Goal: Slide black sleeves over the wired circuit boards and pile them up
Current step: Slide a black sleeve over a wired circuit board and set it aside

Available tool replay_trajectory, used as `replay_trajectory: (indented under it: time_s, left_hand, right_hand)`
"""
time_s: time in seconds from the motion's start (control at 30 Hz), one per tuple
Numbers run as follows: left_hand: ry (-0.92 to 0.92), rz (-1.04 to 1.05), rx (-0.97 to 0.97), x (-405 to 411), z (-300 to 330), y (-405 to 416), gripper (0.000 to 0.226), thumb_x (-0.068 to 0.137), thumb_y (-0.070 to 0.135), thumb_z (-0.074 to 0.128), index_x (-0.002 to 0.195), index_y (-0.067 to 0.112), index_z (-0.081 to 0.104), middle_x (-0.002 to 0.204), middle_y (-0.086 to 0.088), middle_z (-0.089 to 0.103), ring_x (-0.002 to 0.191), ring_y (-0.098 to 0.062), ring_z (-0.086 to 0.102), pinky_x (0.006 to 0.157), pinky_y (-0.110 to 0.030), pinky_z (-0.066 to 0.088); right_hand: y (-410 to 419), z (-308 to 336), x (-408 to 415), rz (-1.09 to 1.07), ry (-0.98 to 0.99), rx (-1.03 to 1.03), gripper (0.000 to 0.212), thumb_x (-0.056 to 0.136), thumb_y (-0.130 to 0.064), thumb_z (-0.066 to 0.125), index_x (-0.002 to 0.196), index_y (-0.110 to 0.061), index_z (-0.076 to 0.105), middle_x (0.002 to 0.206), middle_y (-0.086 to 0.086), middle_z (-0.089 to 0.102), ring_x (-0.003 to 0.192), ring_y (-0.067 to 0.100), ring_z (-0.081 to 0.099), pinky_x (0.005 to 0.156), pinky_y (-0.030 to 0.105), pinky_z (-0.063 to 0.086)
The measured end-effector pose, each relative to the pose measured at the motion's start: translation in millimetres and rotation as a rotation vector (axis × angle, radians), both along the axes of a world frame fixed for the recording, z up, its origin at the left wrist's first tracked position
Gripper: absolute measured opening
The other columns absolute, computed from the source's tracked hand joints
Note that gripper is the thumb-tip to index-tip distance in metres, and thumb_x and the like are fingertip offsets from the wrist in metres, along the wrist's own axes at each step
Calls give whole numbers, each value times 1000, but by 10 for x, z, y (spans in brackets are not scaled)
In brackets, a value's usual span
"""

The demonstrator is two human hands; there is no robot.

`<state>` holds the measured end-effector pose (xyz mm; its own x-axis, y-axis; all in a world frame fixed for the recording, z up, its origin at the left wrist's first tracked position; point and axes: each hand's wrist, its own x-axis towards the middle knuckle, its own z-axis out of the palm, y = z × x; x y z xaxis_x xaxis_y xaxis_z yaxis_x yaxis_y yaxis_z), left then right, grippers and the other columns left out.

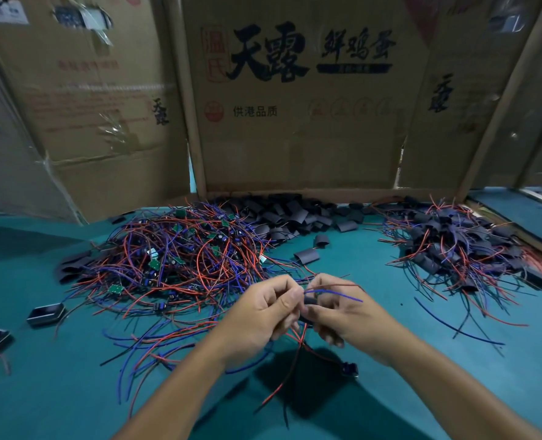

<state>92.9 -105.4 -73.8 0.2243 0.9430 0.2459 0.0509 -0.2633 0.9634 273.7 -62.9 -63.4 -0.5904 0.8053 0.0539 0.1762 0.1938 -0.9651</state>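
Left hand (260, 315) and right hand (339, 312) together pinch one sleeve (309, 301) above the table (374, 392). Red and blue wires (336, 292) protrude from it.

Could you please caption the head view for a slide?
Both hands work a black sleeve onto a wired board between two piles.

The single head-worn view looks forward and down from just above the near edge of the desk (73, 392), close over both hands (295, 312) at centre. It faces the cardboard wall (295, 138) along the far side, its wide angle bending the left and right edges.
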Motion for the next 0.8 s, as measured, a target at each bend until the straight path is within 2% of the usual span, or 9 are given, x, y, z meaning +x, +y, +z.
replay_trajectory:
  time_s: [0.13,0.17,0.27,0.33,0.43,0.5,0.57,0.67,0.8]
  left_hand:
    - [-58,62,-55,55,-5,-1,26,97,38,51,75,27,58,54,5,44,53,-28,26,52,-38,15]
    - [-96,73,-71,59,-4,3,27,97,38,53,75,26,59,54,5,43,54,-28,25,54,-39,17]
    - [-198,95,-76,43,8,15,27,98,37,54,75,24,60,57,6,44,50,-18,33,50,-21,37]
    - [-228,49,-78,24,7,23,26,99,36,54,78,22,60,57,7,46,43,-9,34,49,-22,43]
    - [-229,-50,-101,14,-8,19,26,98,40,56,83,20,59,51,5,39,39,-8,28,49,-25,44]
    - [-251,-81,-104,6,-18,6,26,96,42,57,85,19,58,47,4,34,38,-10,25,47,-26,42]
    - [-293,-69,-108,12,-24,-2,26,95,42,60,84,19,58,47,4,33,38,-10,25,47,-26,40]
    - [-348,-7,-131,55,-24,-1,26,89,44,62,79,21,59,48,1,38,37,-8,31,44,-25,38]
    - [-398,27,-120,124,-34,2,23,92,39,58,77,21,60,50,0,43,39,-8,43,41,-21,38]
  right_hand:
    - [-9,-89,-103,-109,333,-189,15,91,3,58,103,-3,52,54,10,47,35,14,41,34,17,29]
    - [-4,-103,-102,-121,387,-228,16,91,5,56,105,-3,53,54,9,47,34,13,39,33,16,27]
    - [-2,-105,-66,-107,492,-307,14,86,0,60,98,-5,61,71,17,52,39,10,42,33,16,27]
    - [-11,-93,-46,-51,523,-351,12,78,-4,67,89,-8,65,80,20,50,43,9,43,34,15,29]
    - [-29,-100,-49,66,539,-389,17,79,-4,67,95,-8,66,85,25,41,50,13,40,37,16,31]
    - [-40,-119,-69,98,560,-404,23,78,-9,67,101,-6,62,80,22,38,49,11,42,38,17,34]
    - [-50,-132,-86,99,594,-432,27,74,-15,73,98,-8,63,76,17,49,48,11,50,41,18,40]
    - [-55,-131,-90,101,664,-388,38,68,-23,85,98,-7,69,77,11,62,59,18,65,48,20,48]
    - [-62,-136,-124,-12,577,-150,31,72,-4,74,102,-2,65,79,12,67,67,24,68,55,23,52]
